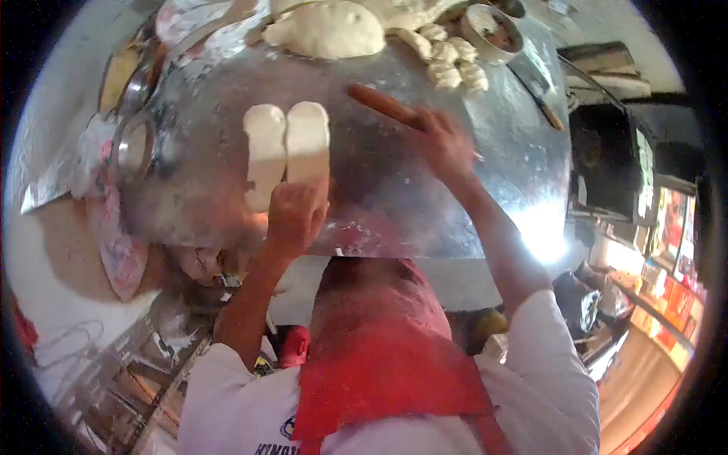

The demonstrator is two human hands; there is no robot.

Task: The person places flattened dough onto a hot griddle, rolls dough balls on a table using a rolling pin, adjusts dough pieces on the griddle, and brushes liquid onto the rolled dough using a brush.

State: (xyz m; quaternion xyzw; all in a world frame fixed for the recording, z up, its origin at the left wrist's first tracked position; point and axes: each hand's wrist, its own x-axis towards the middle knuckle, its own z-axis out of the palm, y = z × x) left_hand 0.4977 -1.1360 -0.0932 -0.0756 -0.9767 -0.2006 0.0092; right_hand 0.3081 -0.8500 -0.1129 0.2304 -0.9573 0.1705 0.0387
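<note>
Two flat, pale strips of dough lie side by side on the metal worktop: a left dough strip (265, 155) and a right dough strip (308, 140). My left hand (297, 211) is closed at the near end of the right strip, and its fingers hide that end. Off to the right, my right hand (444, 142) grips a wooden rolling pin (381, 105) near one end. The pin slants up and to the left, apart from both strips. Slight blur softens the right hand's fingers.
A large dough mass (330, 30) sits at the far edge of the metal worktop (379, 205). Several small dough pieces (453, 59) lie beside a round container (491, 34). A knife-like tool (540, 98) rests at right, and a metal ring (136, 145) at left.
</note>
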